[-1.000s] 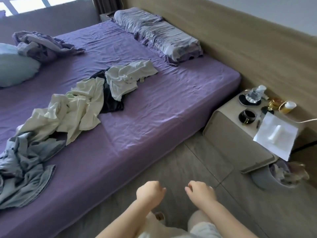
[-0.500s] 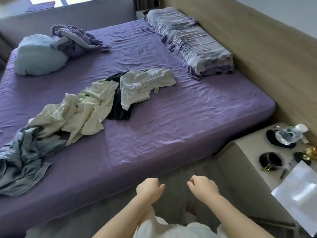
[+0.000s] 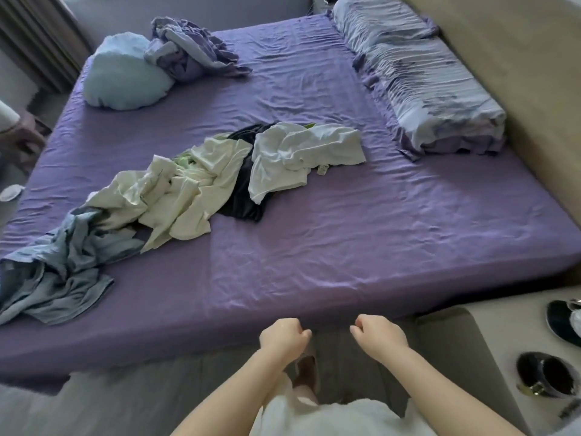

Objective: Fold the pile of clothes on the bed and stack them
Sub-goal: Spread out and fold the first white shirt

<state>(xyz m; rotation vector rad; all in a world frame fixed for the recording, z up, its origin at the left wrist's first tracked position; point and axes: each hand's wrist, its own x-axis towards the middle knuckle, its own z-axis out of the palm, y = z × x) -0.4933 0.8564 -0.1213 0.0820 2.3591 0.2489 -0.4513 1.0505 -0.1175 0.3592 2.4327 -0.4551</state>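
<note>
Bed (image 3: 345, 247): purple sheet, clothes (image 3: 195, 184) strewn across its middle
Left hand (image 3: 283, 336): fist, empty, at bed's near edge
Right hand (image 3: 379, 335): fist, empty, beside left

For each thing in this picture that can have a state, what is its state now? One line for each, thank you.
White shirt: crumpled, unfolded, partly on the black garment.
Black garment: unfolded, mostly covered.
Cream clothes: heaped, unfolded.
Blue-grey garment: crumpled at the bed's edge.
Left hand: curled, holding nothing.
Right hand: curled, holding nothing.
Purple sheet: wrinkled.
</note>
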